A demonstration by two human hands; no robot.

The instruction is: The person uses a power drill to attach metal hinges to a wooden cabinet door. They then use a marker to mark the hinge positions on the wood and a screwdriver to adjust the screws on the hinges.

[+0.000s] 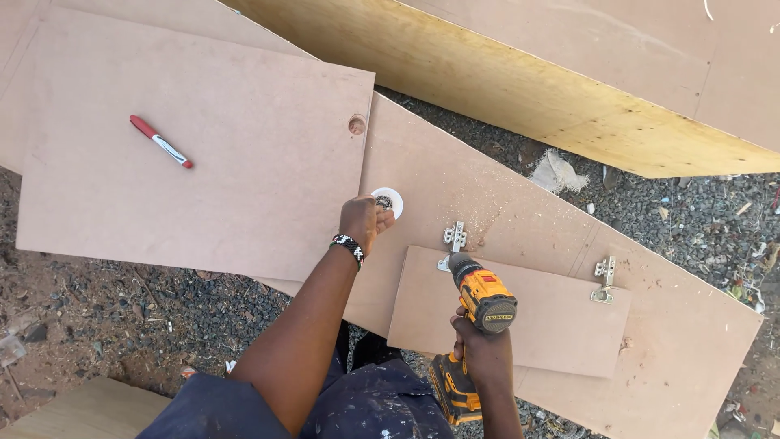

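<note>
Nearest the lens, the right hand point(481, 348) wraps its fingers tight around a yellow drill point(479, 313), bit at a metal hinge point(453, 239) on the small board point(520, 321). Farther up, the left hand point(361, 221) dips pinched fingertips into a white cup point(388, 200) of small dark pieces, hard to make out.

Yellow-and-black drill point(481, 302), red-and-white marker point(160, 141), black-and-white beaded wristband point(348, 246).

A black-and-white beaded bracelet point(348, 245) circles the left wrist, just behind the fingers; paint-flecked navy trousers point(357, 404) below.
</note>
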